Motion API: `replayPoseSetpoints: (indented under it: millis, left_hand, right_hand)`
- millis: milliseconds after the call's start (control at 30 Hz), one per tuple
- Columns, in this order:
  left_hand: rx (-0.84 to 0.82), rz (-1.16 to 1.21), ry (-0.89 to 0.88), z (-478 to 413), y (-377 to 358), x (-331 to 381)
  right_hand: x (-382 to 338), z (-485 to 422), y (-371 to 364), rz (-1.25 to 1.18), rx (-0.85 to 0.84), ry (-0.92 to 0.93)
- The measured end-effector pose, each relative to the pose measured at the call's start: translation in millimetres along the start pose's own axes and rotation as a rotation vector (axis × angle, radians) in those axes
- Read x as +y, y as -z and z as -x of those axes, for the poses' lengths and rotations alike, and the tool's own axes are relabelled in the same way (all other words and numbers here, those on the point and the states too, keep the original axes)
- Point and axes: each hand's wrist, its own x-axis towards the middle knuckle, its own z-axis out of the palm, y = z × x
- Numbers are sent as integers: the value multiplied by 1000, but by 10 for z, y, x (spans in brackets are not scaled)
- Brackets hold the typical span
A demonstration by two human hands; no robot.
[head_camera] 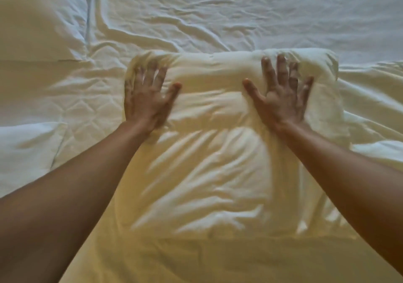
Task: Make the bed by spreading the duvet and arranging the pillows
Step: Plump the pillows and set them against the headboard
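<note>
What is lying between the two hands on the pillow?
In the head view, only the bare, creased cloth of the pillow lies between the left hand and the right hand. Both press flat on it.

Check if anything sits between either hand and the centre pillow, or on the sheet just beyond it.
Nothing visible does. The left hand and right hand lie flat on the pillow, fingers spread, in direct contact. The sheet past its far edge shows only creases. A second pillow lies off to the far left.
</note>
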Motion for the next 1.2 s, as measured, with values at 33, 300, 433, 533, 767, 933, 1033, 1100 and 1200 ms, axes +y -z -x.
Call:
replayPoseSetpoints:
  millis: [33, 300, 433, 533, 767, 933, 1033, 1100, 1200]
  left_hand:
    - [-22, 0, 35, 11, -98, -32]
    - [-56, -28, 164, 24, -641, -93]
    - [-54, -45, 146, -42, -774, -116]
    - [-66, -37, 202, -152, -743, -81]
    - [125, 8, -8, -258, -583, 647]
    - [-12, -169, 48, -241, -651, -119]
    - [-53, -125, 67, -193, -560, -221]
    - [-65, -68, 94, -163, -552, -172]
    - [-47, -76, 160, -99, -511, -218]
  right_hand:
    - [26, -19, -80, 14, -24, -4]
    - [70, -142, -581, 22, -69, -16]
    - [23, -144, -720, 26, -82, -31]
    - [-33, -242, -644, -10, -94, -100]
    - [-1025, -455, -384, -126, -17, 205]
    - [-363, -503, -513, 122, -176, 271]
    - [9, -555, -342, 136, -135, 104]
    - [225, -544, -268, 122, -85, -54]
    - [364, -508, -201, 105, -43, -250]
